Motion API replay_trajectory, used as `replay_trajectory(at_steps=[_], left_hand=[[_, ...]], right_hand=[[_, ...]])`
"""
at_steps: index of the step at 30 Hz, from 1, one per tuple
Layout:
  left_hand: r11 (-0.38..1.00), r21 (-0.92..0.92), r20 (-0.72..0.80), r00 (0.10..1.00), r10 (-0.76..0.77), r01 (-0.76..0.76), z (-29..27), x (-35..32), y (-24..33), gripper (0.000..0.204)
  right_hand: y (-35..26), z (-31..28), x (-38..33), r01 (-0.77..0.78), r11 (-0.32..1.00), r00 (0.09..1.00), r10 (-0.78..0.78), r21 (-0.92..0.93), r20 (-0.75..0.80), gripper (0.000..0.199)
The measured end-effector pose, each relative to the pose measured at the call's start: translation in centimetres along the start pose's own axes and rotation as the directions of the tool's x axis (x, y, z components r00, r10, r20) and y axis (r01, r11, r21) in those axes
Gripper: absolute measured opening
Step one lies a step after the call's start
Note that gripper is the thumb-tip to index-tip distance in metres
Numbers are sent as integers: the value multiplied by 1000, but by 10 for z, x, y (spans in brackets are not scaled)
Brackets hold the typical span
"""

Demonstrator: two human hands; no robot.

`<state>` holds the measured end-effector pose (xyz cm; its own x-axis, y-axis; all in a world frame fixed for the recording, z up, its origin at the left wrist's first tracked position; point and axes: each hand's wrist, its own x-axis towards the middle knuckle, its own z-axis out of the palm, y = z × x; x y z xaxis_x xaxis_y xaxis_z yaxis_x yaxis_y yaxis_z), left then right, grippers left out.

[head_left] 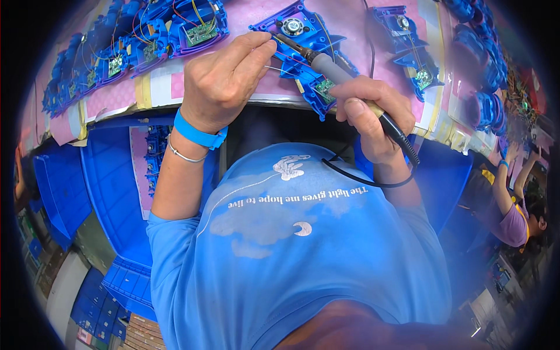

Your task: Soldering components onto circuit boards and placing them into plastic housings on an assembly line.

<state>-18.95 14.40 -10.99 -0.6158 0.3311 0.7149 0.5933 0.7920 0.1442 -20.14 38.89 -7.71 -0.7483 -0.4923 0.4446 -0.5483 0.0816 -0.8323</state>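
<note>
Right hand (373,116) grips the soldering iron (332,70), tip over the blue housing (303,46) beside the pinching left hand (224,81).

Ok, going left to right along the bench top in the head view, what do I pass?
Row of blue housings with green circuit boards → left hand pinching thin solder wire → open blue housing with a round speaker → soldering iron gripped in the right hand → another blue housing → stacked blue shells at the far right.
</note>
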Motion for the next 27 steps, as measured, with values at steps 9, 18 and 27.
replay_trajectory(at_steps=[9,18,27], left_hand=[[1000,-21,-3,1000,-8,8,-1,1,0,31],[999,-34,-42,999,28,-30,3,-3,-5,27],[998,-69,-17,1000,1,-3,4,-3,-7,29]], right_hand=[[-3,-5,-1,44,999,999,-44,-12,-6,27],[-2,-5,-1,67,998,998,-67,-5,12,25],[-2,-7,-2,82,997,997,-82,-14,8,25]])
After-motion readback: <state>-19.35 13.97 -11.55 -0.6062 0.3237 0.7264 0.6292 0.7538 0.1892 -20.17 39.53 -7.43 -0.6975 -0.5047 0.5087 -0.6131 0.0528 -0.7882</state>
